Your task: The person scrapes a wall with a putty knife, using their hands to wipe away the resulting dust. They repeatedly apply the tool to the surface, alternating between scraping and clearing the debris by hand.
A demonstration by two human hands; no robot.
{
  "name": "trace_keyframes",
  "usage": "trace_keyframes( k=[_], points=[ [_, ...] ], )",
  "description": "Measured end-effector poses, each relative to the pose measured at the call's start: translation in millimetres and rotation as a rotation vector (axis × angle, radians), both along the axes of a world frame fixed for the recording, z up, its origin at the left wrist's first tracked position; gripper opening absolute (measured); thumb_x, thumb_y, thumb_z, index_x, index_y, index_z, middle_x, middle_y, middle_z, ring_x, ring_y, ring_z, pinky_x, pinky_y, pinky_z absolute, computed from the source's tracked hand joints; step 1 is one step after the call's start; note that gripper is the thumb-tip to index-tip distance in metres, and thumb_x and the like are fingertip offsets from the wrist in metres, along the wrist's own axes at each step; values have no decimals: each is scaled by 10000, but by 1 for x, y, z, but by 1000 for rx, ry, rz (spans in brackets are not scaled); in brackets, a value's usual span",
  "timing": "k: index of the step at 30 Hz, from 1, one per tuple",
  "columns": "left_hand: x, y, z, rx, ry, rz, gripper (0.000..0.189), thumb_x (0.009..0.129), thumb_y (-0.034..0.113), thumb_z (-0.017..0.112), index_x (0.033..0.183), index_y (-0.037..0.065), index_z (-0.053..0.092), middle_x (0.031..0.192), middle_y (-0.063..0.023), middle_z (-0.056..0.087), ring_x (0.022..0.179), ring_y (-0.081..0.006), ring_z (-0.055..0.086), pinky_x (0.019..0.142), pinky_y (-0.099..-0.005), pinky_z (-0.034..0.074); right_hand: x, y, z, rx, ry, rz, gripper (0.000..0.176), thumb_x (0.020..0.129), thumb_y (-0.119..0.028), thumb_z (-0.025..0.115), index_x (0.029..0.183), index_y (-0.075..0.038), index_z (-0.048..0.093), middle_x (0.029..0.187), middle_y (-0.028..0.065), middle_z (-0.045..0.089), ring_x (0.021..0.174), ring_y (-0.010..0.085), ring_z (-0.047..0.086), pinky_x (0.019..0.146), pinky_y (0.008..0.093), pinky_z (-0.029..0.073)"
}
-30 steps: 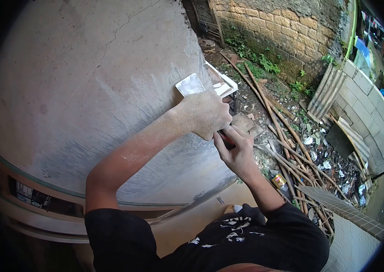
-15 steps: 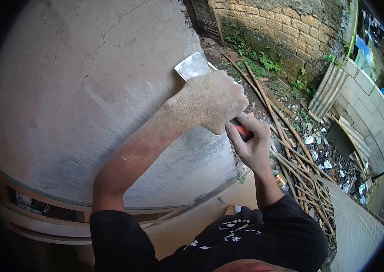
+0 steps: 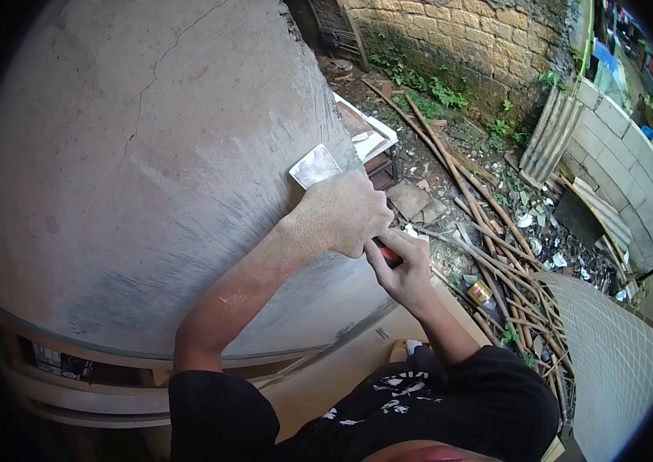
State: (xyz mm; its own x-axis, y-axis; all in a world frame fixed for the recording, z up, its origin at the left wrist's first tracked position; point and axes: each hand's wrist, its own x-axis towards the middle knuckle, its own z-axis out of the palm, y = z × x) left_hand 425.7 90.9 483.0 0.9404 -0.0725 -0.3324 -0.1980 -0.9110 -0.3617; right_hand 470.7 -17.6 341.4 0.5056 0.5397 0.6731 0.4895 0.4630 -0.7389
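A flat metal scraper blade [image 3: 316, 166] lies against the scuffed grey wall surface [image 3: 188, 192], close to its right edge. My left hand [image 3: 343, 213], coated in pale dust, is closed over the tool just below the blade and hides most of its middle. Lower right, my right hand [image 3: 407, 271] wraps round the red and black handle [image 3: 387, 252] of the scraper. The two hands touch or nearly touch. A thin crack [image 3: 155, 68] runs down the upper part of the wall surface.
Beyond the wall edge lie a white-framed item [image 3: 379, 140], long bamboo poles [image 3: 449, 165] and a yellow can [image 3: 480, 292]. Farther right stand corrugated sheets [image 3: 553, 135] and a grey block wall [image 3: 623, 165]. A mossy brick wall [image 3: 457, 38] rises at the back.
Both hands and the scraper have moved down and slightly left along the wall surface. The camera view has shifted a little, and the white-framed item now shows more.
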Motion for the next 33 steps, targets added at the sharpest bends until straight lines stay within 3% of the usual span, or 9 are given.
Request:
trace_keyframes(
  k=[5,8,11,18,23,25,27,29,33],
  points=[
    [10,-3,36,30,3,0,219,531,231,748,641,51,687,617,-103,644,599,-231,658,585,-344,525,10,2,41,-69,28,11,183,781,-34,682,947,40,662,653,149,610,551,194,613,512,276,437],
    [-4,-3,7,-18,13,-35,218,535,232,734,640,47,681,605,-110,634,589,-247,650,590,-354,522,-12,-12,21,-83,82,21,220,793,-38,676,998,42,664,652,156,625,539,178,616,519,278,448],
    [-2,-3,9,-97,66,-48,216,544,223,722,635,34,672,595,-121,622,590,-275,642,595,-359,520,-10,-23,29,-182,150,41,221,793,-38,679,995,48,664,661,155,629,543,180,620,523,278,453],
    [-14,-5,-8,-54,49,-92,193,552,234,731,630,64,682,610,-104,639,590,-259,646,594,-352,517,-27,-10,-2,-33,105,-39,154,788,-20,666,931,30,647,643,133,570,501,195,528,493,286,395],
    [-3,-1,8,2,22,-103,202,545,229,751,629,58,682,621,-113,642,613,-243,653,620,-342,523,-15,-3,24,-43,56,-73,96,803,-10,638,893,25,636,598,106,530,506,174,510,506,282,384],
    [3,-3,15,32,104,-25,218,603,218,746,709,35,694,679,-108,663,686,-253,679,670,-350,550,-11,-3,25,-27,55,-56,79,803,-10,637,870,31,626,591,108,531,504,170,517,505,277,384],
    [-3,-15,13,5,162,16,202,588,196,737,703,36,694,697,-118,666,693,-249,680,660,-350,551,-22,-14,20,-79,128,-25,89,805,-11,634,879,37,628,589,109,540,498,156,522,498,271,383],
    [-9,-11,8,-43,95,-83,203,544,214,763,635,49,686,621,-97,643,617,-229,653,617,-329,523,-21,-12,16,-59,117,-20,107,809,-15,631,899,40,639,593,112,549,492,144,525,493,267,383],
    [5,3,22,12,3,-102,217,540,213,763,647,40,690,624,-105,644,619,-233,653,620,-331,526,2,6,38,35,47,-14,133,816,-19,628,934,41,649,579,90,548,497,104,504,493,242,381]
  ],
)
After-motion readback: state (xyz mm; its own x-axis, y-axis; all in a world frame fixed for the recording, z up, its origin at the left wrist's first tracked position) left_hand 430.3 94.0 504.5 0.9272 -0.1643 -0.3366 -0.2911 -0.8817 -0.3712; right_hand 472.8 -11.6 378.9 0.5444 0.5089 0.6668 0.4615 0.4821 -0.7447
